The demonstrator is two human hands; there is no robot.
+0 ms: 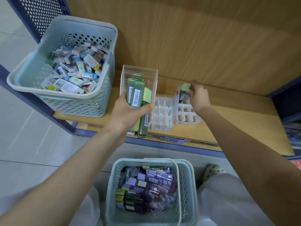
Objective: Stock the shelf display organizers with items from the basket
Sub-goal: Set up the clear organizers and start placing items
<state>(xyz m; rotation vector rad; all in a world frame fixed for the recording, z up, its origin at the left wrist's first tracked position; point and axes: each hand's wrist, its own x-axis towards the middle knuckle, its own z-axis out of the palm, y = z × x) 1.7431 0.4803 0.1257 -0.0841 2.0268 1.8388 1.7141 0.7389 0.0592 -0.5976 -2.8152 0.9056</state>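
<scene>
Over shelf point(228, 128), left hand point(128, 111) grips green boxes point(136, 93), right hand point(198, 97) pinches single box point(184, 90) at organizer point(187, 118)

Tan shelf board point(228, 121): wood-grain laminate, smooth, matt.
Pale blue perforated basket point(78, 105): moulded plastic, low sheen.
Tall clear organizer box point(146, 74): glossy transparent plastic.
White grid organizers point(162, 115): semi-matt plastic.
Slim green packs point(136, 93): glossy plastic casing, paper barcode labels.
Dark blue perforated side panel point(39, 12): appears painted metal.

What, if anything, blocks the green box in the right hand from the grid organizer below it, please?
Nothing visible: the right hand pinches the green box at a rear cell of the grid organizer; its visible cells are empty.
</scene>
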